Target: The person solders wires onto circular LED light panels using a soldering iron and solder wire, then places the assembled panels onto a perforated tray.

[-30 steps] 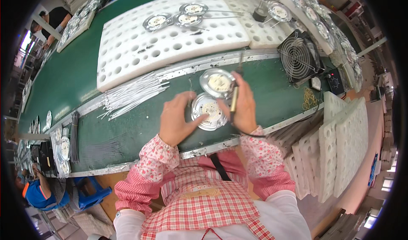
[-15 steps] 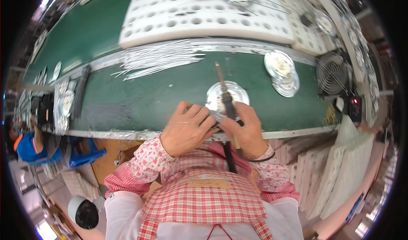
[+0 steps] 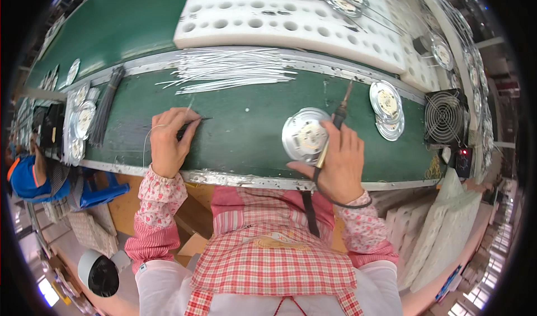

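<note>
My left hand (image 3: 172, 140) is over the left part of the green bench, thumb and fingers pinched together on a thin dark wire (image 3: 207, 118). A fine strand of solder wire (image 3: 146, 142) loops around the same hand. My right hand (image 3: 342, 168) grips a soldering iron (image 3: 340, 114), its tip pointing up and away from me. Just left of that hand lies a round silver disc (image 3: 299, 131) with a pale centre board; the thumb is close to its near rim. Dark wires (image 3: 134, 128) are faintly visible beside my left hand.
White wires (image 3: 232, 70) lie along the far rail. Two silver discs (image 3: 387, 106) overlap at right, near a round-grilled fan (image 3: 444, 114) and a small black box (image 3: 463, 162) with a red light. White foam with holes (image 3: 291, 28) stands behind. A co-worker (image 3: 33, 176) sits at far left.
My left hand has left the disc and moved left, where it now pinches a dark wire. The right hand has shifted right with the soldering iron. The camera view has shifted slightly.
</note>
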`<state>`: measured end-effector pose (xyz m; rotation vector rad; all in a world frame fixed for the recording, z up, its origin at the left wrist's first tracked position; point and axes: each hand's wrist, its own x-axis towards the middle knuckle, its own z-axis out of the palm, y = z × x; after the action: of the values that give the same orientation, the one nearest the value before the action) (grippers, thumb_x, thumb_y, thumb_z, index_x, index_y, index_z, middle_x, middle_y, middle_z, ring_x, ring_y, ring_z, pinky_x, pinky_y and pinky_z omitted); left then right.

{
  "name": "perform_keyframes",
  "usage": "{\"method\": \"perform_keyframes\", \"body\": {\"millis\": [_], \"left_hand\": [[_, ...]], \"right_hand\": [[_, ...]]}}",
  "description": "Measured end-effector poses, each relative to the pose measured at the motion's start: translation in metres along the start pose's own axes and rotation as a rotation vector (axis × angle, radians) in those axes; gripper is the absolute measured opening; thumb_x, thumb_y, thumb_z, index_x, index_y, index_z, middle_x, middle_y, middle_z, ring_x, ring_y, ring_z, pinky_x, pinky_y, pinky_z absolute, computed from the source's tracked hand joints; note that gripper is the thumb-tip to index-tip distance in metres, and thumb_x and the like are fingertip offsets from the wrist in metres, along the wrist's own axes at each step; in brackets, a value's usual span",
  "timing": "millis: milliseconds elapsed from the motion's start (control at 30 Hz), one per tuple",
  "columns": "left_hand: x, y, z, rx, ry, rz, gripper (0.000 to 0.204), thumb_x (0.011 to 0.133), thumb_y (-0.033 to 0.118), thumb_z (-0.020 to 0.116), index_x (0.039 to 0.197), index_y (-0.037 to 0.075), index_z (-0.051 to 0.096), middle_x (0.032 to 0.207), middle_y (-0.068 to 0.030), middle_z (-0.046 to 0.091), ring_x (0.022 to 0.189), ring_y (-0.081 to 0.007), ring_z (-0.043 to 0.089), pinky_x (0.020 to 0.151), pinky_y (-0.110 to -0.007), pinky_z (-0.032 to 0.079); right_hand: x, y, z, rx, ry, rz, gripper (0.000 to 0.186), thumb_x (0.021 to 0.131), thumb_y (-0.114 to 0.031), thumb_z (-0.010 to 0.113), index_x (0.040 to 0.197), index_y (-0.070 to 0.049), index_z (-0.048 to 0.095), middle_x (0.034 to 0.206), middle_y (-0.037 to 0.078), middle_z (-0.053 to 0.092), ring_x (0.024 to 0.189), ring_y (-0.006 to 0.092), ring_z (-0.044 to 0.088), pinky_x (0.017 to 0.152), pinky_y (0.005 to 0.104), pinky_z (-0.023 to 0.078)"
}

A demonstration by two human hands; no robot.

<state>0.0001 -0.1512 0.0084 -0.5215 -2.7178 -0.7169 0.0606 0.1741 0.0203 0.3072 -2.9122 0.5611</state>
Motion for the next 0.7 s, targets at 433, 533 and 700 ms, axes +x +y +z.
{"method": "perform_keyframes", "body": {"millis": [433,533,700], "left_hand": [[0.031,0.073,0.032,-0.679,-0.061,-0.260,0.009,0.085,0.004,0.073,0.094,0.002,0.072,0.082,-0.0041,0.068,0.070,-0.0097,0.062,0.065,-0.025,0.048],[0.029,0.106,0.043,-0.815,-0.142,-0.233,0.010,0.083,0.002,0.074,0.093,0.001,0.072,0.082,-0.0057,0.068,0.069,-0.0108,0.061,0.065,-0.025,0.049],[0.029,0.132,0.049,-0.867,-0.212,-0.189,0.009,0.085,0.004,0.072,0.094,0.003,0.072,0.085,-0.0020,0.069,0.073,-0.0071,0.061,0.063,-0.022,0.044]], "right_hand": [[0.024,0.019,0.005,0.546,-0.153,-0.128,0.095,0.067,-0.025,0.090,0.143,-0.009,0.036,0.145,0.027,0.040,0.135,0.0389,0.043,0.113,0.0477,0.034],[0.017,0.013,0.007,1.367,-0.118,0.207,0.097,0.076,-0.049,0.082,0.146,-0.006,0.030,0.140,0.019,0.049,0.129,0.0258,0.051,0.107,0.0392,0.042],[0.007,0.012,0.010,1.533,-0.135,0.319,0.107,0.075,-0.074,0.069,0.146,-0.004,0.028,0.136,0.018,0.051,0.128,0.0242,0.051,0.106,0.0377,0.042]]}}
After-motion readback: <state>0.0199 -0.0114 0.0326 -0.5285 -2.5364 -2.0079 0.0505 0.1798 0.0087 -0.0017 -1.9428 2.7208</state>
